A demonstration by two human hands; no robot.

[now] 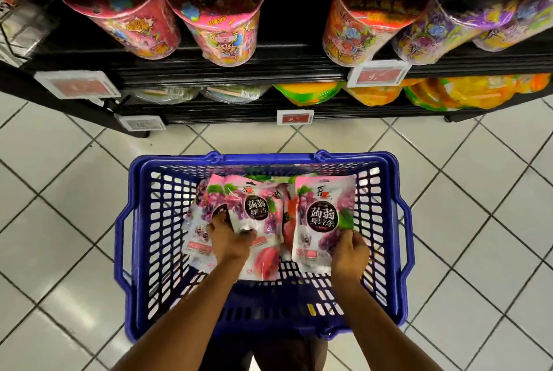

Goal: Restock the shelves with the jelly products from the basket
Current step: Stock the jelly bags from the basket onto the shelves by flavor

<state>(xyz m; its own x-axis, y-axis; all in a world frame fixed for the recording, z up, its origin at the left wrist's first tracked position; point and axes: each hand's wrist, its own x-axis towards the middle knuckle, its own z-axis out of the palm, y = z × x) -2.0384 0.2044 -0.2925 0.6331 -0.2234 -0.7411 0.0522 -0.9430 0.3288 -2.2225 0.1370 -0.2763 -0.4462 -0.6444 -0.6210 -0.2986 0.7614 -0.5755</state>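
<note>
A blue plastic basket [155, 251] sits on the tiled floor below me, holding several pink-and-purple grape jelly pouches. My left hand [229, 237] grips a bunch of pouches [254, 206] at the basket's left-middle, fingers curled round their lower edges. My right hand [350, 254] pinches the lower right edge of a single grape jelly pouch [320, 218], which is lifted face-up. More pouches [269, 262], some peach-pink, lie under both hands. The black shelves [239, 77] stand just beyond the basket.
The upper shelf carries pink tubs [221, 32], an orange tub [353, 32] and purple tubs [431, 35], with a dark gap [291, 14] between them. Yellow-orange bags [449, 92] fill the lower shelf. Price tags [377, 73] hang on the shelf edges. White floor tiles surround the basket.
</note>
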